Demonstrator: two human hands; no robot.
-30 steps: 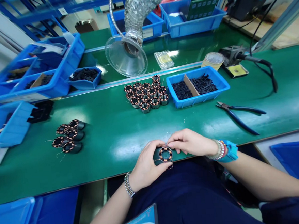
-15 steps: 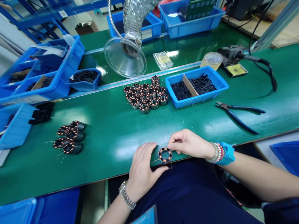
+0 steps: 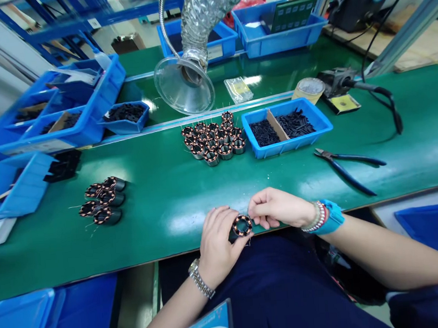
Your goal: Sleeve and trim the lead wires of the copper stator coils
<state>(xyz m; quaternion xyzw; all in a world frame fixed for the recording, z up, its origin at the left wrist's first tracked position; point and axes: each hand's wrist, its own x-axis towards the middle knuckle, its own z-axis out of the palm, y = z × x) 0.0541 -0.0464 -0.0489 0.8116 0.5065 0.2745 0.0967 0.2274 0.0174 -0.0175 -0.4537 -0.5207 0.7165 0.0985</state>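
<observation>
Copper ring (image 3: 235,228), near the front edge of the green table (image 3: 151,223). Gripped on the left by the left hand (image 3: 219,240), between thumb and fingers. Close, at top right, to the right hand (image 3: 276,208), with fingers curled in; cannot tell if pinching anything.

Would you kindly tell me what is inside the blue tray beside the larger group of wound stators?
A cardboard divider splits the blue tray: finer black pieces left, larger black pieces right. The pieces hide whatever lies beneath them.
</observation>
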